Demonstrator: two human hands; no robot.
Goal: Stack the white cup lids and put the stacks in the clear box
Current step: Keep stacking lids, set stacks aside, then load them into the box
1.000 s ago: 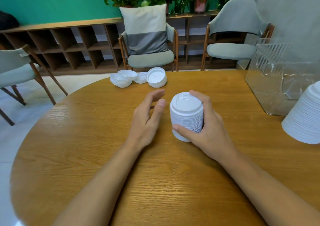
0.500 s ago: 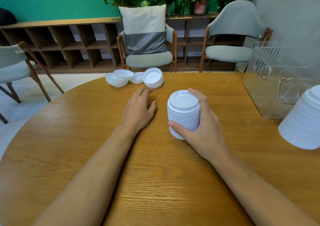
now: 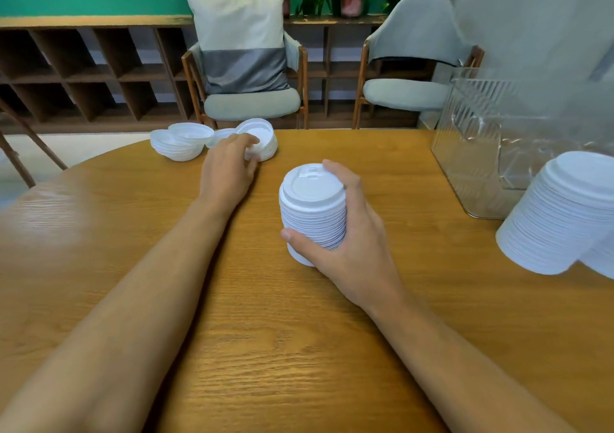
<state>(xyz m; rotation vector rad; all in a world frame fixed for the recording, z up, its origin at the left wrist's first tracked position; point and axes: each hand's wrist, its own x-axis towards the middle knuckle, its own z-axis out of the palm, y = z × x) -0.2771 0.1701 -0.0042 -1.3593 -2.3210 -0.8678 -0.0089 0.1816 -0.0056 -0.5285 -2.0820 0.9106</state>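
My right hand [image 3: 345, 243] grips a tall stack of white cup lids [image 3: 312, 206] that stands on the wooden table [image 3: 265, 349] in the middle. My left hand [image 3: 229, 170] is stretched to the table's far edge, where its fingers and thumb pinch a short stack of lids [image 3: 264, 140]. Several loose upturned lids [image 3: 179, 143] lie just left of that short stack. A bigger lid stack [image 3: 564, 216] leans at the right edge of the view. The clear box [image 3: 478, 146] stands at the far right; what it holds I cannot make out.
Beyond the table's far edge stand two grey chairs [image 3: 252, 103], one with a cushion, and a low wooden shelf [image 3: 83, 76] with plants on top. Another chair's legs [image 3: 20, 156] show at the left.
My left hand has moved away from the tall stack, forward across the table, and has taken hold of the short lid stack at the far edge. My right hand has stayed on the tall stack.
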